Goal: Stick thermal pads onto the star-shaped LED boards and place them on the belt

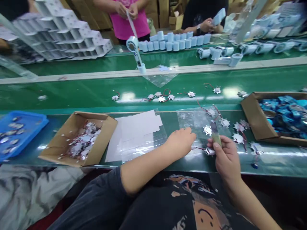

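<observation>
My right hand is closed around a short flat tool with a yellowish-green grip and a dark end pointing away from me. Beside that dark end lies a white star-shaped metal part on a clear plastic sheet. Over the sheet's left edge is my left hand, its fingers curled together and their tips turned down; whatever they may pinch is hidden. More star-shaped parts with thin red wires are scattered around my right hand.
Left are a cardboard box of wired parts, a blue tray and white paper sheets. A box of blue pieces stands right. Across the green belt are light-blue handheld devices, stacked white boxes and co-workers' hands.
</observation>
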Demonstrator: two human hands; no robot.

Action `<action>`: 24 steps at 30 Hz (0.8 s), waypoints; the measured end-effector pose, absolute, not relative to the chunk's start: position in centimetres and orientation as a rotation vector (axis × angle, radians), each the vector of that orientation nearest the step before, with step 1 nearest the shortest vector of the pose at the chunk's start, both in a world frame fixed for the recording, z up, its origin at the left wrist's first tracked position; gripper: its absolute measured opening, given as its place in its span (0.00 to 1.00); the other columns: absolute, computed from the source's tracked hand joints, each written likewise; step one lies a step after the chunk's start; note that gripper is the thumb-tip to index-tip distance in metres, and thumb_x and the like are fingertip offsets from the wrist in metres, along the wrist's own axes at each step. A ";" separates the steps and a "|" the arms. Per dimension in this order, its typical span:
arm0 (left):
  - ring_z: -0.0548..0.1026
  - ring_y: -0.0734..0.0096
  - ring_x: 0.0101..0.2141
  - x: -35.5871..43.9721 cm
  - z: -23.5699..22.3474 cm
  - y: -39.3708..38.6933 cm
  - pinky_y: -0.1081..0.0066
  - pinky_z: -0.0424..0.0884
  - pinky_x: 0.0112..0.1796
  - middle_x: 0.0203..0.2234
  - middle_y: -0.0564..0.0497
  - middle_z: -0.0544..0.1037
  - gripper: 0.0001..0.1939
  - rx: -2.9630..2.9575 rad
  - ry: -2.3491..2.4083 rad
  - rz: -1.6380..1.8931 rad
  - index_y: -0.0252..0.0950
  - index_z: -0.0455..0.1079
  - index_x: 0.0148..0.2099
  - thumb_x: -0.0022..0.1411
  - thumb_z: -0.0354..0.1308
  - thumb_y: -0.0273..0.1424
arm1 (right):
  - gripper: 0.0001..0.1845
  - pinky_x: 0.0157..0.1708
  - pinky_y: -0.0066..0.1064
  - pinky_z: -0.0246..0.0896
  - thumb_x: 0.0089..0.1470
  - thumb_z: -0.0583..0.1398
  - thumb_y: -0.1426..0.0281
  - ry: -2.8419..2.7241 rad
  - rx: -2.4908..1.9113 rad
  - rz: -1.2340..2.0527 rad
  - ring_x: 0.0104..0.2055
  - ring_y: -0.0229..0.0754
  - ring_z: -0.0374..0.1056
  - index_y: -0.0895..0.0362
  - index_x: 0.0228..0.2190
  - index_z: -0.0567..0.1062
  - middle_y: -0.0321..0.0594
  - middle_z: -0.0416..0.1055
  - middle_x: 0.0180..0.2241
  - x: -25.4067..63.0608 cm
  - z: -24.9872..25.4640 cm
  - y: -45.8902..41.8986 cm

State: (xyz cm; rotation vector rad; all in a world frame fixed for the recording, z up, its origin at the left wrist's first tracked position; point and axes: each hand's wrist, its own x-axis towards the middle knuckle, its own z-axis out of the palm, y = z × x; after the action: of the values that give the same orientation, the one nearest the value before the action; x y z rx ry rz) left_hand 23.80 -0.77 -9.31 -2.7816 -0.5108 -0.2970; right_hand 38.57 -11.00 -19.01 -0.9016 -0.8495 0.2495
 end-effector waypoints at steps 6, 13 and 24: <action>0.69 0.58 0.41 17.0 -10.8 -1.3 0.59 0.72 0.36 0.40 0.48 0.68 0.08 -2.741 -0.734 -0.389 0.36 0.67 0.44 0.61 0.54 0.28 | 0.13 0.39 0.31 0.65 0.60 0.61 0.67 -1.033 -0.954 -0.025 0.39 0.39 0.70 0.56 0.46 0.70 0.43 0.72 0.39 37.2 -17.0 -11.1; 0.68 0.67 0.39 11.2 -12.1 0.3 0.62 0.66 0.38 0.39 0.54 0.73 0.10 -2.732 -0.449 -0.887 0.40 0.68 0.49 0.69 0.50 0.33 | 0.13 0.40 0.33 0.62 0.62 0.57 0.60 -1.498 -1.174 0.287 0.40 0.40 0.67 0.55 0.43 0.72 0.42 0.71 0.39 33.5 -12.7 -7.1; 0.68 0.60 0.46 11.5 -12.2 3.0 0.59 0.69 0.42 0.52 0.50 0.72 0.14 -2.594 -0.507 -0.673 0.34 0.71 0.51 0.64 0.53 0.27 | 0.12 0.42 0.36 0.59 0.57 0.59 0.64 -1.942 -1.627 0.194 0.41 0.41 0.65 0.52 0.43 0.69 0.35 0.71 0.41 33.0 -9.1 -2.3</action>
State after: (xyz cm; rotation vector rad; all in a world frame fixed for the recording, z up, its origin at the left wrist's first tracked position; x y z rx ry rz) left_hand 11.49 3.01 -12.15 -2.5940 -0.5065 -0.6728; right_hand 33.04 -2.33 -9.11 -1.6268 -1.9424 0.1935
